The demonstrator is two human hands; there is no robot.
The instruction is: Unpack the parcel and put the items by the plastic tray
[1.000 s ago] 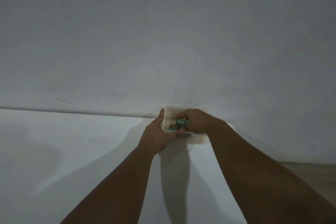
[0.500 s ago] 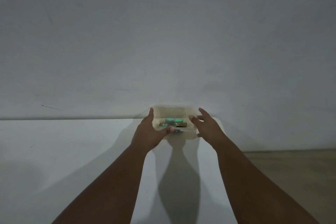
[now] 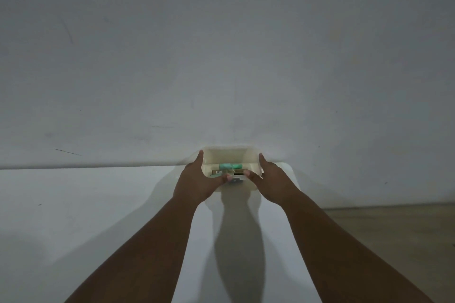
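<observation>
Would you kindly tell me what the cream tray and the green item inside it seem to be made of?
The tray looks like moulded plastic, cream and smooth: rounded corners, thin even walls, a soft sheen. The green item looks matte mint, perhaps plastic or a paper wrap; too small and dim to tell.

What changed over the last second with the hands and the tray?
The right hand lifted off the teal item inside the cream plastic tray, drew out to the right, then came back and took hold of the tray's right side, thumb over the near rim. The left hand kept its grip on the left side. The tray stayed at the far edge of the table, its contents still inside.
</observation>
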